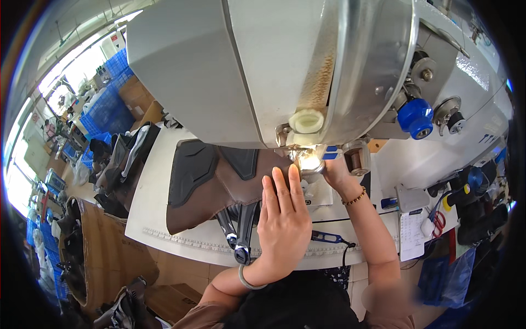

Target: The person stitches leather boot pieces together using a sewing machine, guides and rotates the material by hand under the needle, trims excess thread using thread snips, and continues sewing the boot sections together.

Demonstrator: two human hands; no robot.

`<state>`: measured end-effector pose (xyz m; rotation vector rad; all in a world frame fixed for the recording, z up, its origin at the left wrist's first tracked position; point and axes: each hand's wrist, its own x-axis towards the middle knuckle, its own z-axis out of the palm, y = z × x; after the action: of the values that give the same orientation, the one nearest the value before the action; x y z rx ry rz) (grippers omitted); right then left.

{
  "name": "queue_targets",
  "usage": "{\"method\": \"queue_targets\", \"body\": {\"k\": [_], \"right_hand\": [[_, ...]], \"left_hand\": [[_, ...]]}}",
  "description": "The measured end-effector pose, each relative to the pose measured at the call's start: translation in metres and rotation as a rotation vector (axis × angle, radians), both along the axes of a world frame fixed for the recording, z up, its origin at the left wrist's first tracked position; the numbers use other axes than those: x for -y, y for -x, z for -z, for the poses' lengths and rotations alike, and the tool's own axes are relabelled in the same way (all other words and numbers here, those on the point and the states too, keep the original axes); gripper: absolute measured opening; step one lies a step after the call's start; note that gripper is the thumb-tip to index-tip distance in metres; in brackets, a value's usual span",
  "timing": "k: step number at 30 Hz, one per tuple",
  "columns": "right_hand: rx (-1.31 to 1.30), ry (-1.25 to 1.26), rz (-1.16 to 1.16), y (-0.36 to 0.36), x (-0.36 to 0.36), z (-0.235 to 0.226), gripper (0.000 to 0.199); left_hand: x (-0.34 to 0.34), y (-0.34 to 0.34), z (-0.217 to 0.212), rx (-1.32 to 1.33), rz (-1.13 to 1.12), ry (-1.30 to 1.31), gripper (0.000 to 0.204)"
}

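A brown leather-like workpiece [249,189] with black moulded panels [192,172] lies on the white table, its right end under the head of a sewing machine [192,71]. Black straps with metal fittings [245,233] stick out from its near side. My left hand [284,225] lies palm down at the workpiece's right end, fingers stretched out flat, just short of the lit needle area [309,160]. Beyond the needle, my right hand [338,176] reaches in beside the machine head. Its fingertips are hidden there, and whether it grips the workpiece does not show.
A dark blue hand tool [327,237] with a cord lies at the table's front edge, by a ruler strip [192,239]. Red-handled scissors [439,223] and a paper sheet [411,236] are at right. Dark pieces [118,164] and a cardboard bin [112,252] stand left.
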<state>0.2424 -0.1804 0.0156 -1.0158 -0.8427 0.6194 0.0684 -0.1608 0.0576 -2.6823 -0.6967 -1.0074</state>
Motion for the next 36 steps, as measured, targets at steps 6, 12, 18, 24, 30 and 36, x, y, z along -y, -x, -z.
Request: {"method": "queue_targets", "body": {"k": [6, 12, 18, 24, 30, 36], "right_hand": [[0.450, -0.125, 0.803, 0.063, 0.033, 0.001, 0.016], [0.365, 0.339, 0.257, 0.114, 0.040, -0.028, 0.014], [0.160, 0.093, 0.280, 0.103, 0.016, 0.006, 0.018], [-0.130, -0.074, 0.106, 0.107, 0.022, 0.001, 0.014], [0.109, -0.065, 0.168, 0.103, 0.024, 0.012, 0.014], [0.220, 0.001, 0.204, 0.104, 0.028, 0.009, 0.014]], "left_hand": [[-0.010, 0.066, -0.026, 0.022, 0.362, 0.338, 0.036], [-0.069, 0.064, -0.023, 0.079, 0.421, 0.334, 0.039], [-0.078, 0.015, -0.030, 0.031, 0.676, 0.394, 0.044], [-0.079, 0.003, -0.020, 0.228, 0.754, 0.200, 0.026], [-0.075, 0.005, -0.004, 0.276, 0.759, 0.119, 0.024], [-0.073, 0.002, -0.004, 0.304, 0.726, 0.140, 0.024]]}}
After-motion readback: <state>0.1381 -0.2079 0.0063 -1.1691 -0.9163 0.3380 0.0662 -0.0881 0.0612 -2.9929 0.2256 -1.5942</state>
